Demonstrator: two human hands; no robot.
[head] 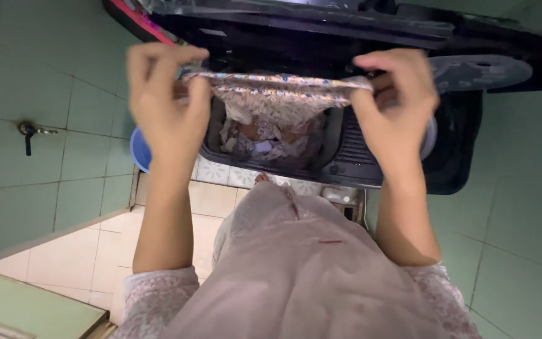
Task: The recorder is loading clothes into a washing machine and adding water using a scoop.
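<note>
The left hand [167, 94] and right hand [396, 100] each pinch closed on an end of the patterned cloth [277, 94], stretched over the open washing machine tub [271, 141]; it appears light, limp, best gripped along its hem.

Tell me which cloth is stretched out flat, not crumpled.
The patterned cloth pulled taut between the left hand and right hand. The other clothes lie crumpled below it inside the washer tub.
</note>
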